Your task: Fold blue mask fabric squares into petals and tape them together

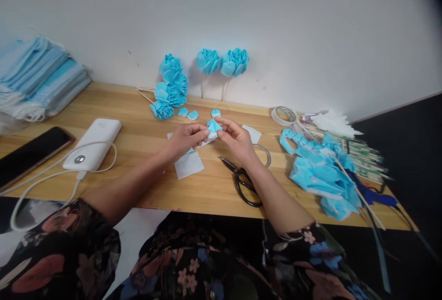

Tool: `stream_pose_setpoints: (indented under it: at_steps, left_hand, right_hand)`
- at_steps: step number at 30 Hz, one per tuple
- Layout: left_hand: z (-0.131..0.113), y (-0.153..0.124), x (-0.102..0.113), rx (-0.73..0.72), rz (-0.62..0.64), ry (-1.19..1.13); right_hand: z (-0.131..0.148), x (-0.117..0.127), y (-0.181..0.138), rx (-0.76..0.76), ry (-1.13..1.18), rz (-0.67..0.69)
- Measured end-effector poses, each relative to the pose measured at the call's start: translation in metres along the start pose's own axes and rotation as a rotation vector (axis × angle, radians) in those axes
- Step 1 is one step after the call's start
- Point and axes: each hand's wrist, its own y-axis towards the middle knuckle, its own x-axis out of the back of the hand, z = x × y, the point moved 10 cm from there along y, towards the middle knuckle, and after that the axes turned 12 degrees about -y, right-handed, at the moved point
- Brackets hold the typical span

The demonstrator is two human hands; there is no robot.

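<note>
- Blue folded piece [214,128], centre stage: we are holding it up over the bench [138,189], pinched from both sides!
- Our left hand [188,139] is gripping its left edge between thumb and fingers, and our right hand [238,136] is gripping the right side the same way.
- Just beyond, three small folded pieces [192,115] are lying on the wood, two to the left and one straight ahead.
- White squares [189,165] are resting around and below our hands, one partly hidden behind the right.
- Black-handled scissors [245,185] are lying open beside our right wrist, with a narrow ring [268,153] peeking out behind.
- Up at the wall [293,24], two blue flowers [235,62] are leaning on their stems, while a blue cluster of blooms [171,89] is piling up to their left.
- Over on our right, crumpled blue material [321,171] is spreading near a tape roll [275,115].
- Far left, we are seeing a white power bank [95,143], a phone [34,155] and stacked masks [37,72].
</note>
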Motion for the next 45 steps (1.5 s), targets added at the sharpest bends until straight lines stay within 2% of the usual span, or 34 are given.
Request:
stream_pose_setpoints:
  at_steps: [8,14,18,21,24,28,32,36,40,45]
  left_hand:
    - [-0.008,-0.001,0.006,-0.036,-0.081,-0.019]
    - [-0.003,-0.001,-0.003,-0.004,-0.012,-0.035]
    - [0.002,-0.001,0.001,-0.001,-0.058,-0.056]
    - [-0.002,0.000,0.009,-0.023,-0.118,-0.072]
    - [-0.007,0.000,0.014,-0.027,-0.155,-0.092]
    - [-0.009,-0.001,0.015,-0.024,-0.176,-0.109]
    - [-0.005,0.002,0.015,-0.019,-0.182,-0.129]
    - [-0.002,0.004,0.016,-0.017,-0.183,-0.146]
    - [-0.003,0.003,0.015,-0.013,-0.174,-0.135]
    - [-0.006,0.000,0.012,0.007,-0.166,-0.124]
  right_hand:
    - [-0.001,-0.004,0.000,-0.005,-0.057,0.033]
    - [0.001,-0.005,-0.001,0.015,-0.105,0.015]
    - [0.009,-0.006,-0.002,0.039,-0.158,0.026]
    - [0.022,0.007,-0.002,0.058,-0.271,-0.016]
    - [0.039,0.025,-0.007,0.052,-0.501,-0.028]
    - [0.049,0.026,-0.030,0.065,-0.852,0.117]
    - [0.030,0.014,-0.060,0.035,-0.969,0.214]
    - [0.015,0.007,-0.073,0.030,-1.042,0.119]
    - [0.013,0.002,-0.076,0.078,-1.116,0.054]
    - [0.013,0.004,-0.075,0.107,-1.044,0.006]
